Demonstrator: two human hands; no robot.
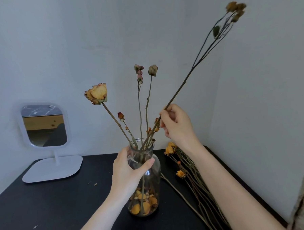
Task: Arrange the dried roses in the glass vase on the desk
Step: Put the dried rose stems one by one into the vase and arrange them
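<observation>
In the head view, the clear, round-shouldered glass vase (155,182) stood on the matte black desk (64,207). Brittle orange petals (143,204) were heaped in its bottom and thin dried roses (96,94) fanned from its narrow mouth, while the left hand (128,170) curled round its shoulder, thumb across the front. Up and right of that hand, the right hand (177,124) pinched a long, woody, branched stem (189,74) between thumb and fingertips; the stem's foot sat inside the mouth and its shrivelled buds leaned far up right. Loose roses (191,179) lay under the right forearm along the desk's right edge, close by the wall (253,109), and a white mirror (44,125) stood well left of the left hand.
</observation>
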